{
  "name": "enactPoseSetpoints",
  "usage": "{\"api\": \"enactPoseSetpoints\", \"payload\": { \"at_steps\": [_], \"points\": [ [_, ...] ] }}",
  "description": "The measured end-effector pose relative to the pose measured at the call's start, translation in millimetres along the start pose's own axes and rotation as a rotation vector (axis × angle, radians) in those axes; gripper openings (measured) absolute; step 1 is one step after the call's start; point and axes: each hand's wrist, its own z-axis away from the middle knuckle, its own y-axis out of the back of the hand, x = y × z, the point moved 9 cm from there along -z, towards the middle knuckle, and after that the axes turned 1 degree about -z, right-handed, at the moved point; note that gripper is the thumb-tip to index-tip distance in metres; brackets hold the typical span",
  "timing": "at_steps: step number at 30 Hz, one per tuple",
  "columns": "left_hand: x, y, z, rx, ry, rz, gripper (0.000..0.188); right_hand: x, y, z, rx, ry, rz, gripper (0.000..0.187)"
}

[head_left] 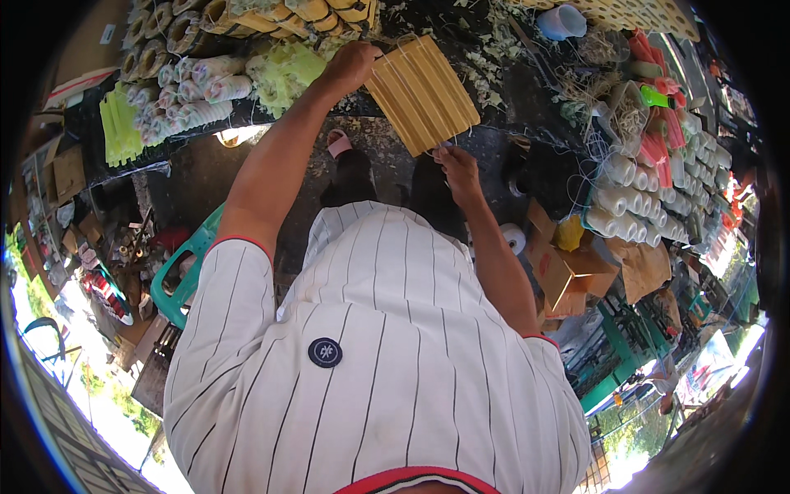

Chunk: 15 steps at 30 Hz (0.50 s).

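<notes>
A flat bundle of golden-brown paper tubes (422, 95), laid side by side like a small raft, sits tilted at the front of the dark worktable (527, 107). Thin pale string shows along its edges. My left hand (354, 66) is closed at the bundle's upper left corner. At the lower corner my right hand (459, 169) is closed, fingertips pinching what looks like the string; the exact grip is too small to make out. Yellow-green shredded paper (284, 76) lies beside my left forearm.
Stacked white rolls (206, 86), yellow-green strips (121, 128) and brown tube bundles (288, 16) crowd the table's left. On the right are a pale cup (562, 22), tangled string, pink pieces (654, 148) and many white rolls (634, 198). A green chair (185, 272) and cardboard box (568, 267) stand beside me.
</notes>
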Motion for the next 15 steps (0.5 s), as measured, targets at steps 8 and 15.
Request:
{"api": "enactPoseSetpoints", "payload": {
  "at_steps": [8, 15],
  "points": [
    [-19, -4, 11, 0.004, 0.137, 0.16, 0.025, -95, -14, 71, 0.494, 0.579, 0.916, 0.033],
    [-17, -4, 7, -0.038, 0.178, 0.206, 0.024, -86, -44, 55, 0.442, 0.576, 1.067, 0.023]
  ]
}}
